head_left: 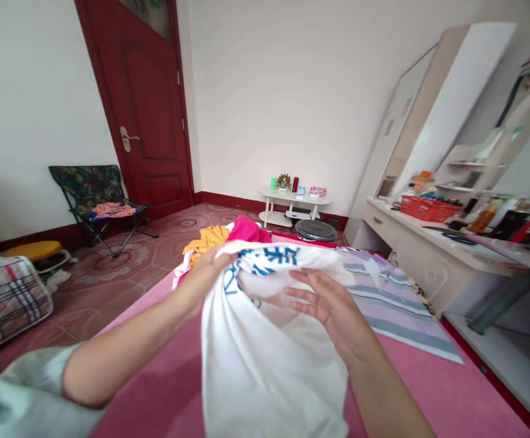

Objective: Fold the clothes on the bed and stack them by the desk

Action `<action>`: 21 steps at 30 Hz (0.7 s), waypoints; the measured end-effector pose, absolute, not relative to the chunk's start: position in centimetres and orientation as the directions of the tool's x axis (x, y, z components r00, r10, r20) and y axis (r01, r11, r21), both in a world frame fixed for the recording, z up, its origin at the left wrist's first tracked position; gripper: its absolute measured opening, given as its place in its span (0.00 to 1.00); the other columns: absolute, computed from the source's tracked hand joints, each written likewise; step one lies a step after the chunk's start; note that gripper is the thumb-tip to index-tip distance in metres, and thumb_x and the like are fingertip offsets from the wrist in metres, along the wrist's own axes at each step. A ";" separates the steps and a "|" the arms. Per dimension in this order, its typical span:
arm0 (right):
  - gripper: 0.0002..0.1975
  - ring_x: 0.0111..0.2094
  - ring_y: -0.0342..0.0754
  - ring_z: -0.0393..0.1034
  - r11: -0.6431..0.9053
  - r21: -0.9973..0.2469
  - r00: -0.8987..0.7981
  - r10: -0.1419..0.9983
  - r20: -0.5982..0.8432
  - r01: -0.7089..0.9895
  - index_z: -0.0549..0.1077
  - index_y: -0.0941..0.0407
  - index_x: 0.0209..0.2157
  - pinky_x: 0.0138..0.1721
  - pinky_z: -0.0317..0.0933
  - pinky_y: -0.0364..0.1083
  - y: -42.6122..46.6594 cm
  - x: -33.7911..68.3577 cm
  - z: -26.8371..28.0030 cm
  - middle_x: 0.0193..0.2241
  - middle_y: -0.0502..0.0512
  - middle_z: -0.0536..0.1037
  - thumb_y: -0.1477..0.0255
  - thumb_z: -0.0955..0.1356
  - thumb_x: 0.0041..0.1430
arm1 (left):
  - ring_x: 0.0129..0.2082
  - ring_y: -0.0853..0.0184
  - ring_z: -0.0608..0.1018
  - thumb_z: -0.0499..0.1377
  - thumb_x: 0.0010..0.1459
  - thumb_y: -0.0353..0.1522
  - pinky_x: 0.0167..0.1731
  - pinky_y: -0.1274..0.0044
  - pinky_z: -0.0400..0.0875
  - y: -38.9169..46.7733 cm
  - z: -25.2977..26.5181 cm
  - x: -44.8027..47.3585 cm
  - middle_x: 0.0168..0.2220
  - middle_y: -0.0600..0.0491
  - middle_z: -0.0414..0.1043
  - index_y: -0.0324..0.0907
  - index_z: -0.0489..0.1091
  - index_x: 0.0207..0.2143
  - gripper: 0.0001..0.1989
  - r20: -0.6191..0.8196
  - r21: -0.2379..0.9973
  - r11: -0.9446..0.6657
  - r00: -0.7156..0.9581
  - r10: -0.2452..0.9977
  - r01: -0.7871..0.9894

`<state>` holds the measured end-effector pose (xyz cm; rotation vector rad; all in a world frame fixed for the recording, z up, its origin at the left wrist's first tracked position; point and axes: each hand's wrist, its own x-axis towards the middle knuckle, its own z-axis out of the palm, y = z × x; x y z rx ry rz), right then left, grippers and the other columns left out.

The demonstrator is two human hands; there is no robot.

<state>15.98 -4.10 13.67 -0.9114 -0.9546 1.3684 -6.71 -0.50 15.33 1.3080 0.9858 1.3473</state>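
A white T-shirt [265, 353] with blue lettering hangs in front of me over the pink bed cover [159, 377], its upper part bunched. My left hand [207, 271] grips the bunched fabric at the upper left, partly hidden behind its folds. My right hand [328, 304] is at the shirt's right side with fingers spread and slightly bent, against or just in front of the cloth. Whether its fingertips touch the fabric I cannot tell. Beyond the shirt lie an orange garment [207, 238] and a bright pink garment [247, 230] in a heap.
A striped lilac and grey cloth [397, 304] lies flat at the bed's right. The dressing table [429, 234] carries a red basket [429, 208] and several bottles. A camouflage folding chair [86, 188], plaid bag [11, 298] and yellow stool [31, 249] stand left. A white low table [292, 198] stands by the wall.
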 end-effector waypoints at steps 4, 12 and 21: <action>0.25 0.36 0.49 0.76 0.098 -0.940 0.225 0.974 0.024 -0.326 0.67 0.52 0.47 0.32 0.70 0.44 -2.1 17.6 12.0 0.50 0.57 0.73 0.64 0.73 0.46 | 0.32 0.61 0.78 0.57 0.50 0.34 0.36 0.66 0.74 3.2 22.5 -10.7 0.34 0.49 0.75 0.35 0.70 0.46 0.20 0.312 0.949 -0.310 -0.037 0.949 0.051; 0.29 0.33 0.47 0.76 0.071 -0.943 0.281 0.959 -0.024 -0.325 0.64 0.53 0.48 0.30 0.69 0.43 0.1 19.2 9.0 0.50 0.59 0.73 0.63 0.74 0.44 | 0.48 0.57 0.72 0.48 0.60 0.32 0.48 0.66 0.62 14.8 29.8 -11.2 0.45 0.45 0.69 0.25 0.62 0.52 0.22 0.757 0.546 -0.498 -0.142 0.638 0.674; 0.28 0.32 0.48 0.76 0.112 -0.970 0.392 0.920 0.019 -0.214 0.65 0.51 0.48 0.27 0.70 0.44 1.9 20.8 6.1 0.45 0.55 0.76 0.60 0.73 0.45 | 0.62 0.33 0.47 0.55 0.53 0.53 0.51 0.42 0.44 17.7 8.6 -7.9 0.64 0.32 0.46 0.36 0.55 0.62 0.41 0.205 0.246 -0.085 0.034 0.978 0.965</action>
